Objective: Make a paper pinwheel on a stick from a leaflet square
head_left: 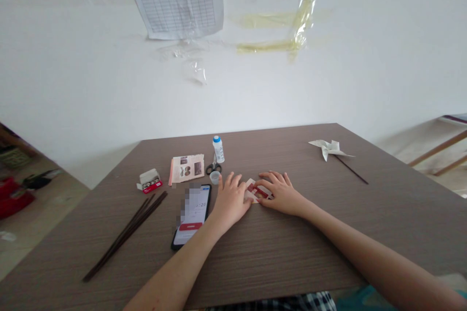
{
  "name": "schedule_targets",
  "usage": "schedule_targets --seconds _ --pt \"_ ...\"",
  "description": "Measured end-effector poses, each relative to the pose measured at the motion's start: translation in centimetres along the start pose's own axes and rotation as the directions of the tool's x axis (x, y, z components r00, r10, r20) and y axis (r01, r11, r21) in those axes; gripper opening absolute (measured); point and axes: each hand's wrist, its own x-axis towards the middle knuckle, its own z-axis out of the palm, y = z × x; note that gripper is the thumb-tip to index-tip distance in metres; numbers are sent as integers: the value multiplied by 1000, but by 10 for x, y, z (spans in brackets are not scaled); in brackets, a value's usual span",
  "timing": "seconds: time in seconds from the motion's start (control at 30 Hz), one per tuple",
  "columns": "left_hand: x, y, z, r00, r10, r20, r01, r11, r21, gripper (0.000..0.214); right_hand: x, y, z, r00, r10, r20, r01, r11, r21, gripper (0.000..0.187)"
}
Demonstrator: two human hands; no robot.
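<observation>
A small piece of red and white paper (257, 191) lies on the brown table (292, 252), pressed down between my two hands. My left hand (230, 200) rests flat on its left side, fingers stretched out. My right hand (279, 192) lies over its right side, fingertips pressing on the paper. Much of the paper is hidden under the hands.
A phone (192, 215) with its screen lit lies left of my left hand. Several thin dark sticks (127, 233) lie further left. A small box (149, 181), a printed paper stack (187, 168), scissors (213, 167), a glue bottle (218, 149) and a cap (215, 177) sit behind. A white paper pinwheel (329, 148) lies far right.
</observation>
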Motion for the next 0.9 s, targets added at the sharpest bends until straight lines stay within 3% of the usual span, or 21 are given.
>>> schedule_targets --seconds 0.47,0.9 --pt "2 1 -2 999 -33 20 33 999 -12 54 -3 -16 -5 997 74 2 -74 997 -1 72" --pt "0 8 -21 989 -92 115 95 995 -21 58 1 -20 -9 992 117 55 -117 993 5 81"
